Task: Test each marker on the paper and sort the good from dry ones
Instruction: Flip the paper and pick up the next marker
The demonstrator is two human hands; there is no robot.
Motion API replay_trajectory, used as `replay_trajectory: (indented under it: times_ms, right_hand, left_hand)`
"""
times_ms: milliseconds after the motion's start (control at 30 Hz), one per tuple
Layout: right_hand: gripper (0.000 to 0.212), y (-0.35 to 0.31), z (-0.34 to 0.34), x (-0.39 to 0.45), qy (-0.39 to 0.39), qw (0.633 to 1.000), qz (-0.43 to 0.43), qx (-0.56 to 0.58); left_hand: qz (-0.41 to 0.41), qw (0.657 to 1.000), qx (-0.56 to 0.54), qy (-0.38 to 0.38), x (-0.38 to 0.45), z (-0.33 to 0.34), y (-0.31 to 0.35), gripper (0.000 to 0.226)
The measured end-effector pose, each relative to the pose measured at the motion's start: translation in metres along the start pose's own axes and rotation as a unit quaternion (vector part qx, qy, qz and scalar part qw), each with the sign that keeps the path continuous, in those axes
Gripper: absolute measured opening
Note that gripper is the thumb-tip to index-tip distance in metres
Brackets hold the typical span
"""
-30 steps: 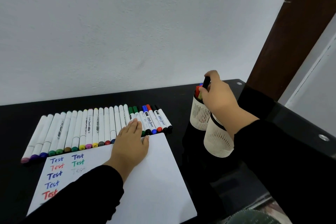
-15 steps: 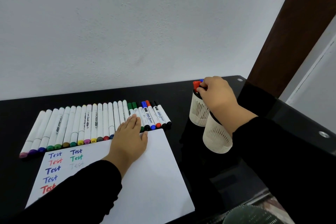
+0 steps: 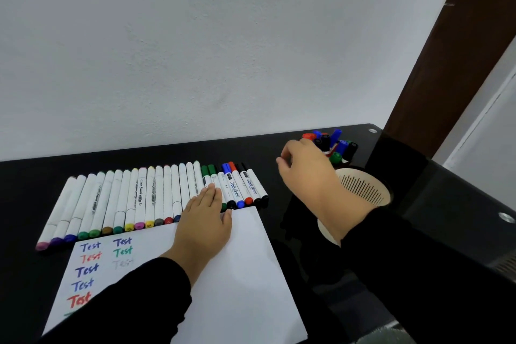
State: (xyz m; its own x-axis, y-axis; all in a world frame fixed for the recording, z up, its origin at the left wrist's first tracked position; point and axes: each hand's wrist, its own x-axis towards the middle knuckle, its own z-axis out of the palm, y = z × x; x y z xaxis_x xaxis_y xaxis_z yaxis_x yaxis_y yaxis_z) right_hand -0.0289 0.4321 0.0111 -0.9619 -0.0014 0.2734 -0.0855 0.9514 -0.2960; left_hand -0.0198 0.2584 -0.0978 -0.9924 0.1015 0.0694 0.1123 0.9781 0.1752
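A white paper sheet [image 3: 240,265] lies on the black table, with "Test" written several times in blue, red, green and faint grey at its left. My left hand [image 3: 205,220] rests flat on the sheet's top edge, its fingertips touching the row of markers [image 3: 145,198] laid side by side behind the paper. My right hand [image 3: 304,176] hovers left of the two cups with loosely bent fingers and nothing visible in it. The far cup [image 3: 332,148] holds several capped markers in red, blue, black and green. The near white slotted cup [image 3: 365,190] is partly hidden by my wrist.
The black table [image 3: 284,145] ends at a white wall behind. A raised black ledge [image 3: 446,193] with metal fittings runs along the right, beside a dark brown door frame [image 3: 452,50]. My dark sleeves cover the lower foreground.
My right hand pushed a black marker down into the far cup, let go of it and moved away to the left. My left hand has stayed on the paper.
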Motion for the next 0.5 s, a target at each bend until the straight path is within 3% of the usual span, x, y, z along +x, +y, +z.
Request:
replay_trajectory:
  times_ms: [200, 500]
  right_hand:
    - [0.017, -0.003, 0.042, 0.006, -0.083, 0.995, 0.051, 0.031]
    - [0.028, 0.005, 0.085, 0.024, -0.178, 0.975, 0.132, 0.031]
  left_hand:
    - [0.004, 0.999, -0.014, 0.034, 0.001, 0.005, -0.002, 0.058]
    - [0.039, 0.994, -0.035, 0.100, 0.000, 0.017, -0.009, 0.055]
